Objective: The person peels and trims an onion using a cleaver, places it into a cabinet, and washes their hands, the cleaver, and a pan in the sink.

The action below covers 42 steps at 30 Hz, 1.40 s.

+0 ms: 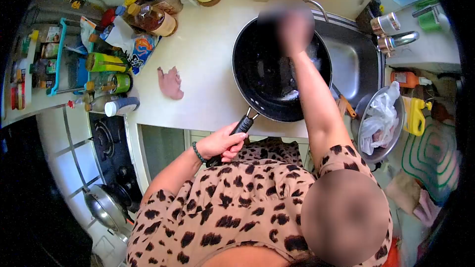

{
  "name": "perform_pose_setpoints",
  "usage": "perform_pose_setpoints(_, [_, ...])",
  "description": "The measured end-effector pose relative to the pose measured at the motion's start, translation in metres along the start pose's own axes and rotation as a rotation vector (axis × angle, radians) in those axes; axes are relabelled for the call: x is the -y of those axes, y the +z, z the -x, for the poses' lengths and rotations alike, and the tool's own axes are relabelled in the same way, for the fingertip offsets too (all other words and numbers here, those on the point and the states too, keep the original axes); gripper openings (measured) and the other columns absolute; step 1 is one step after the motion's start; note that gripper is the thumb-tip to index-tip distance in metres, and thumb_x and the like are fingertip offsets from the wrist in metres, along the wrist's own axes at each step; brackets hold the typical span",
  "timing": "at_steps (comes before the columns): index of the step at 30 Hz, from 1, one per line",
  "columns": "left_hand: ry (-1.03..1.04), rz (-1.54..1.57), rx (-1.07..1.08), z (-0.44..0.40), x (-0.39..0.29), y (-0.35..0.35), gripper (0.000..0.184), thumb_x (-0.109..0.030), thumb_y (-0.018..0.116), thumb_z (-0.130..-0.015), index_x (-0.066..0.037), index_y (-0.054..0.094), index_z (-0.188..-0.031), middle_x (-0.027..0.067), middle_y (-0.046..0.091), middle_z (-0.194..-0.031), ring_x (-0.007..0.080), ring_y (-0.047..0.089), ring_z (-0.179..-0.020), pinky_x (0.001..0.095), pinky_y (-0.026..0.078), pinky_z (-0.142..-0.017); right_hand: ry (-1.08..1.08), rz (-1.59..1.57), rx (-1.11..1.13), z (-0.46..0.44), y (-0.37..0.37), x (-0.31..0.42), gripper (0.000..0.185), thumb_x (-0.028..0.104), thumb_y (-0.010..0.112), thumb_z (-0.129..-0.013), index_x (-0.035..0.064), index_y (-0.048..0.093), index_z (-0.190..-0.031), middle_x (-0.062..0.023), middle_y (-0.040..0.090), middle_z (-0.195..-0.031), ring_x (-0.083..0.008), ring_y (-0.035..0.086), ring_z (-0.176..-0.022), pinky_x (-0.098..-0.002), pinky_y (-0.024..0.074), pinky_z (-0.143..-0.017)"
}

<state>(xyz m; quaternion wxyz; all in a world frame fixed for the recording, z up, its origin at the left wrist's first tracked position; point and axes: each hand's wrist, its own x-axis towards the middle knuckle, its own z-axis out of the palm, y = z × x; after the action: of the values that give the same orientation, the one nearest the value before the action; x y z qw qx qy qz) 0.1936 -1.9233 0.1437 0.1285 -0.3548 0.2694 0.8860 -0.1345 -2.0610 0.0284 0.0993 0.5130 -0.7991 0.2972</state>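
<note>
A large black wok [267, 86] with a shiny, wet-looking inside lies over the counter, its right side reaching across the sink's edge. My left hand [221, 144], with a dark bead bracelet at the wrist, is closed around the wok's long black handle [243, 125]. My right arm stretches over the wok, and my right hand [295, 29] is at its far part. That hand is blurred, so its fingers and anything in them cannot be made out. A crumpled pinkish cloth [170, 83] lies on the counter left of the wok.
Right of the wok is a steel sink [345, 66] with a faucet [396, 39]. A metal bowl [368, 155] holds a plastic bag [380, 123]. Bottles and jars [153, 20] crowd the back left. A stove [111, 143] is at left, near a lidded pot [105, 205].
</note>
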Motion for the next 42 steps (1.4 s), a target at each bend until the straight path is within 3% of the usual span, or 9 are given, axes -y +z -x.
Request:
perform_pose_setpoints(7, [0.013, 0.01, 0.072, -0.004, 0.004, 0.004, 0.015, -0.021, 0.04, -0.099, -0.013, 0.038, -0.11, -0.0005, 0.035, -0.062, 0.0067, 0.03, -0.042, 0.0231, 0.031, -0.036, 0.399, 0.073, 0.304, 0.04, -0.114, -0.062, 0.03, 0.029, 0.054, -0.082, 0.003, 0.067, -0.077, -0.0227, 0.065, -0.081, -0.039, 0.064, -0.083, -0.0465, 0.0517, -0.073])
perform_pose_setpoints(15, [0.021, 0.013, 0.053, -0.003, 0.001, 0.005, 0.014, -0.022, 0.04, -0.099, -0.013, 0.04, -0.109, -0.0008, 0.033, -0.06, 0.0068, 0.029, -0.041, 0.0227, 0.028, -0.035, 0.126, 0.196, 0.744, 0.102, -0.073, -0.015, 0.024, 0.016, 0.047, -0.088, 0.0058, 0.055, -0.109, -0.0199, 0.061, -0.105, -0.0358, 0.063, -0.091, -0.0468, 0.05, -0.08])
perform_pose_setpoints(17, [0.018, 0.053, 0.073, -0.007, 0.004, 0.0, 0.014, -0.022, 0.039, -0.1, -0.013, 0.039, -0.11, -0.0008, 0.034, -0.06, 0.0068, 0.029, -0.041, 0.0226, 0.028, -0.035, -0.012, -0.092, 0.296, 0.084, -0.054, -0.028, 0.025, 0.021, 0.049, -0.09, 0.0069, 0.056, -0.109, -0.0194, 0.06, -0.106, -0.034, 0.06, -0.099, -0.0457, 0.0464, -0.088])
perform_pose_setpoints(19, [0.008, 0.079, 0.1, -0.009, 0.009, -0.008, 0.015, -0.022, 0.039, -0.1, -0.013, 0.038, -0.112, -0.0005, 0.035, -0.061, 0.0064, 0.03, -0.041, 0.022, 0.028, -0.035, -0.068, 0.067, 0.763, 0.024, -0.08, -0.007, 0.026, 0.023, 0.049, -0.09, 0.0095, 0.059, -0.11, -0.0153, 0.056, -0.119, -0.0295, 0.053, -0.113, -0.0434, 0.0421, -0.095])
perform_pose_setpoints(25, [0.035, 0.078, 0.081, -0.008, 0.009, -0.003, 0.015, -0.02, 0.038, -0.1, -0.011, 0.038, -0.111, -0.0007, 0.034, -0.061, 0.0057, 0.029, -0.041, 0.0214, 0.029, -0.035, -1.098, 0.101, 0.248, -0.009, -0.075, -0.091, 0.023, 0.014, 0.052, -0.085, 0.0084, 0.063, -0.104, -0.0087, 0.055, -0.125, -0.0236, 0.051, -0.116, -0.0376, 0.0412, -0.098])
perform_pose_setpoints(27, [0.037, 0.107, 0.087, -0.01, 0.012, -0.005, 0.013, -0.019, 0.039, -0.099, -0.011, 0.039, -0.109, 0.0001, 0.035, -0.061, 0.006, 0.031, -0.041, 0.0216, 0.029, -0.034, -0.687, 0.048, 0.947, -0.011, -0.094, -0.08, 0.015, 0.014, 0.055, -0.082, 0.007, 0.065, -0.09, -0.0098, 0.064, -0.093, -0.0232, 0.061, -0.085, -0.036, 0.0486, -0.077])
perform_pose_setpoints(29, [0.038, 0.116, 0.102, -0.011, 0.015, -0.008, 0.013, -0.019, 0.039, -0.099, -0.01, 0.039, -0.109, 0.0001, 0.035, -0.061, 0.0059, 0.031, -0.041, 0.0212, 0.029, -0.034, -0.652, 0.046, 0.699, 0.031, -0.084, -0.117, 0.009, 0.012, 0.057, -0.079, 0.0079, 0.065, -0.081, -0.009, 0.059, -0.071, -0.0221, 0.056, -0.064, -0.0361, 0.0462, -0.062])
perform_pose_setpoints(35, [0.037, 0.208, 0.196, -0.01, 0.026, -0.016, 0.015, -0.021, 0.039, -0.1, -0.01, 0.039, -0.11, 0.0004, 0.035, -0.062, 0.0064, 0.03, -0.04, 0.0213, 0.029, -0.033, -0.531, 0.385, 0.829, 0.14, -0.132, -0.075, 0.014, 0.014, 0.055, -0.077, 0.0068, 0.068, -0.077, -0.0116, 0.064, -0.085, -0.0271, 0.063, -0.086, -0.0394, 0.0533, -0.07])
perform_pose_setpoints(42, [0.028, 0.173, 0.193, -0.009, 0.026, -0.014, 0.02, -0.024, 0.041, -0.099, -0.01, 0.038, -0.113, -0.0003, 0.035, -0.06, 0.0057, 0.03, -0.041, 0.0195, 0.026, -0.035, -0.305, -0.313, 0.687, 0.145, -0.091, 0.028, 0.028, 0.001, 0.05, -0.075, 0.0092, 0.057, -0.101, -0.0172, 0.058, -0.092, -0.0378, 0.059, -0.088, -0.046, 0.0494, -0.074])
